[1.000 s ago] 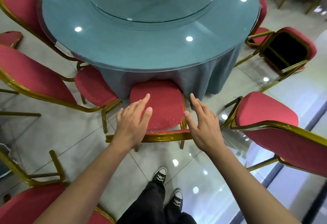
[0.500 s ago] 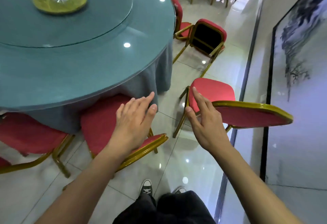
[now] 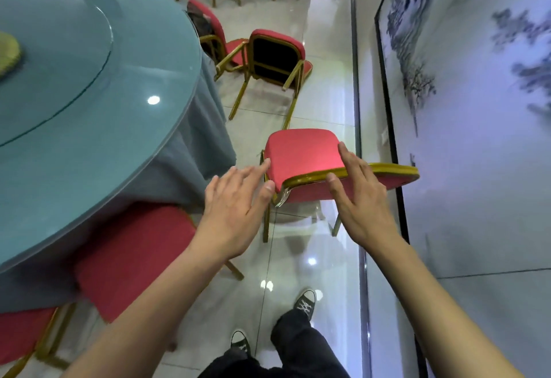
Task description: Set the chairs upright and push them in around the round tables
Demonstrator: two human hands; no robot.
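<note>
Glossy tiled floor [image 3: 298, 258], wall mural [image 3: 477, 109] to the right. Right hand [image 3: 362, 198] lies on gold back rail of upright chair [image 3: 301, 153]: fingers straight across it, thumb under the rail; contact beneath the palm hidden. Left hand [image 3: 235, 207] spread, fingertips at the seat's near corner, gripping nothing; touch or gap hard to judge. Chair stands between wall and round table [image 3: 89, 127], apart from the cloth. Pushed-in chair [image 3: 131, 258] mostly under table. Beyond, tipped chair [image 3: 274, 58] shows black underside. Far chairs cut off.
</note>
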